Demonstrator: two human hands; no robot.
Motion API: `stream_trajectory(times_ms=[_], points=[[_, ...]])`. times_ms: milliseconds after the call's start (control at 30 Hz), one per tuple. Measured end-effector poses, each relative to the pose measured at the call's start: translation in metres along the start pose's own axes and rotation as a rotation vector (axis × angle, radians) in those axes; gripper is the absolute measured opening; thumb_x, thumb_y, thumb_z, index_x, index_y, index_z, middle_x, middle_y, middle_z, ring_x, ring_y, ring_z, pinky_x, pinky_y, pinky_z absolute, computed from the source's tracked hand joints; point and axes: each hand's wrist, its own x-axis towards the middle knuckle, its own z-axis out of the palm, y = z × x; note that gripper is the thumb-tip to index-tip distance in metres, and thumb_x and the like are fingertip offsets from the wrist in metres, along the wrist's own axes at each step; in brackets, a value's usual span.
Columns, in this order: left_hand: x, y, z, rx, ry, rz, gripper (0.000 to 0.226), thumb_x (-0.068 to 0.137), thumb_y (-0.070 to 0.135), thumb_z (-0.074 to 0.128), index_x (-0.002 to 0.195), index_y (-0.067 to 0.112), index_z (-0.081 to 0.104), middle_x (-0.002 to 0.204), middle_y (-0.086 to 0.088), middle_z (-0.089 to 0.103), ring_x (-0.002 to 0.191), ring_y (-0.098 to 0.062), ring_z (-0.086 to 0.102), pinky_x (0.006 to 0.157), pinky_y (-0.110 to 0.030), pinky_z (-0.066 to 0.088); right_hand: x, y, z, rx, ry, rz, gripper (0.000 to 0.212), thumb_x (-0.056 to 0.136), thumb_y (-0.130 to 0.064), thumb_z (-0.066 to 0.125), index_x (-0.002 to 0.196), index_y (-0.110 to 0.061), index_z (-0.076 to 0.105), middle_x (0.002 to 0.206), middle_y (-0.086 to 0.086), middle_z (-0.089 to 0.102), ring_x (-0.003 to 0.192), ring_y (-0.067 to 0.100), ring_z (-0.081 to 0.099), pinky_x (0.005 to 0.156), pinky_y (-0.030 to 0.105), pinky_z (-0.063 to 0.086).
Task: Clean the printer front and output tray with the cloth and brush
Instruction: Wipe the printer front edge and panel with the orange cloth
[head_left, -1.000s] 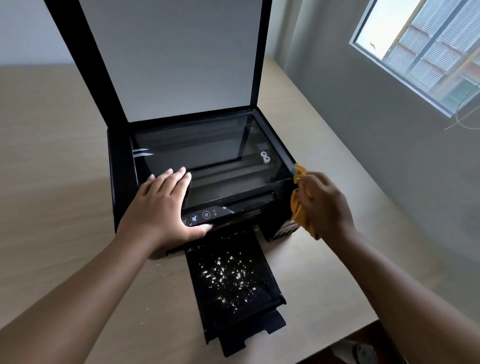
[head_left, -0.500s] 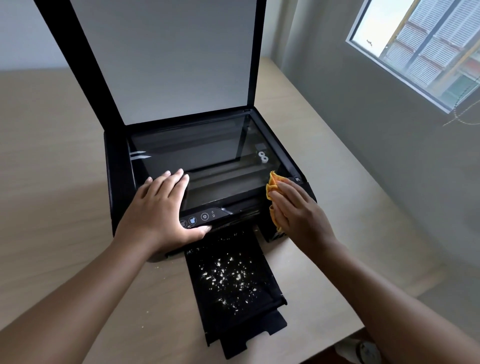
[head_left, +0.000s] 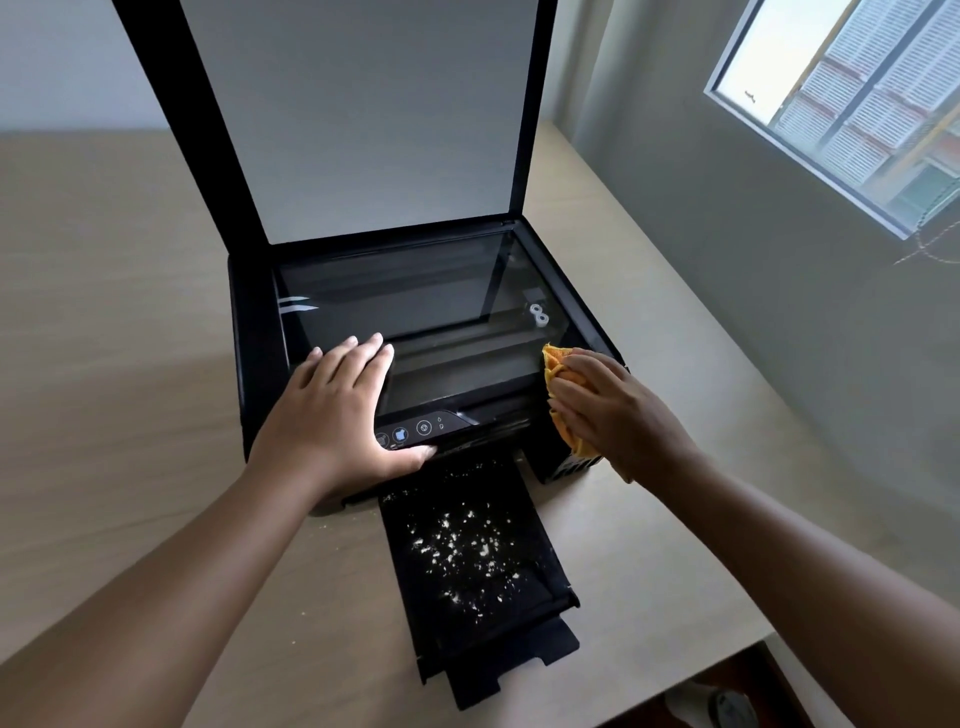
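A black printer (head_left: 249, 332) stands on the table with its scanner lid (head_left: 358, 114) raised upright. My left hand (head_left: 337, 415) lies flat on the printer's front left corner, fingers straight on the glass and thumb by the control panel (head_left: 421, 428). My right hand (head_left: 608, 405) presses an orange cloth (head_left: 553, 358) against the printer's front right corner, fingers spread over it. The black output tray (head_left: 519, 639) sticks out toward me, sprinkled with several white crumbs (head_left: 462, 540). No brush is in view.
The light wooden table (head_left: 104, 364) runs to the grey wall (head_left: 753, 260) on the right, where a window (head_left: 852, 98) sits high up. The table's near edge is at the lower right, with a pale object (head_left: 717, 701) on the floor below it.
My right hand with the cloth moved from the printer's right side onto its front right top corner. My left hand stayed in place.
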Motion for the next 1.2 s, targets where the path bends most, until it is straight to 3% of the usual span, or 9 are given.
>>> stream_trajectory(times_ms=[100,200,367,433,633,833,900,1067,1200], points=[[-0.001,0.0,0.0,-0.005,0.0,-0.001,0.121,0.06,0.092,0.032,0.155,0.019,0.018,0.163,0.003,0.015,0.149,-0.016,0.01,0.122,-0.042,0.009,0.008,0.006,-0.008,-0.031,-0.091,-0.074,0.037,0.096,-0.034,0.04,0.105,-0.01,0.066,0.118,0.012,0.058,0.116,0.029,0.055,0.077,0.037,0.059],[-0.001,0.0,0.0,-0.012,0.003,0.001,0.121,0.06,0.092,0.033,0.155,0.018,0.019,0.163,0.002,0.016,0.149,-0.017,0.011,0.122,-0.042,0.009,0.009,0.005,-0.005,0.075,-0.025,-0.002,0.026,0.098,-0.027,0.047,0.102,-0.009,0.065,0.121,0.011,0.058,0.119,0.027,0.054,0.08,0.04,0.059],[-0.001,0.0,-0.001,-0.01,0.009,-0.001,0.121,0.06,0.092,0.034,0.155,0.018,0.019,0.162,0.002,0.017,0.149,-0.017,0.012,0.122,-0.041,0.008,-0.019,-0.008,0.027,0.236,0.392,0.463,0.019,0.096,-0.012,0.057,0.109,-0.002,0.067,0.128,0.015,0.061,0.132,0.03,0.047,0.105,0.042,0.045],[-0.001,-0.001,0.0,-0.014,0.014,0.001,0.121,0.06,0.091,0.036,0.155,0.017,0.021,0.162,0.002,0.018,0.149,-0.018,0.013,0.122,-0.042,0.009,-0.015,-0.024,0.037,0.264,0.453,0.628,0.023,0.098,-0.016,0.053,0.112,-0.003,0.066,0.13,0.016,0.06,0.134,0.031,0.044,0.109,0.049,0.04],[-0.001,-0.001,0.001,-0.018,0.019,0.0,0.12,0.061,0.091,0.039,0.154,0.017,0.024,0.161,0.001,0.021,0.148,-0.018,0.016,0.121,-0.042,0.011,-0.024,-0.005,0.034,0.046,0.275,0.17,0.037,0.097,-0.028,0.056,0.125,-0.006,0.062,0.137,0.012,0.056,0.136,0.027,0.044,0.112,0.047,0.038],[0.0,-0.001,0.001,-0.011,0.015,-0.004,0.121,0.06,0.091,0.036,0.155,0.018,0.021,0.162,0.002,0.019,0.149,-0.017,0.014,0.122,-0.041,0.009,-0.008,-0.018,0.039,0.257,0.501,0.641,0.024,0.097,-0.016,0.052,0.112,-0.003,0.066,0.133,0.013,0.059,0.136,0.034,0.042,0.111,0.053,0.037],[0.0,-0.001,0.001,0.001,0.012,-0.004,0.121,0.06,0.091,0.035,0.154,0.018,0.022,0.162,0.002,0.02,0.149,-0.018,0.015,0.122,-0.041,0.009,0.004,-0.021,0.032,0.257,0.462,0.568,0.027,0.095,-0.022,0.055,0.112,-0.006,0.067,0.13,0.011,0.062,0.133,0.03,0.047,0.11,0.048,0.04],[-0.001,0.0,0.001,0.003,0.007,-0.004,0.12,0.059,0.091,0.034,0.154,0.018,0.024,0.161,0.001,0.022,0.148,-0.018,0.017,0.121,-0.042,0.011,-0.01,0.002,0.012,0.114,0.011,0.103,0.065,0.088,-0.057,0.057,0.134,-0.012,0.053,0.145,0.008,0.047,0.143,0.025,0.031,0.112,0.035,0.031],[0.0,0.002,0.001,0.005,0.01,0.0,0.12,0.06,0.091,0.034,0.154,0.018,0.024,0.161,0.002,0.022,0.148,-0.018,0.017,0.121,-0.041,0.012,-0.037,0.028,0.012,0.15,0.156,0.147,0.044,0.093,-0.039,0.059,0.12,-0.005,0.059,0.129,0.016,0.052,0.133,0.029,0.044,0.099,0.039,0.05]])
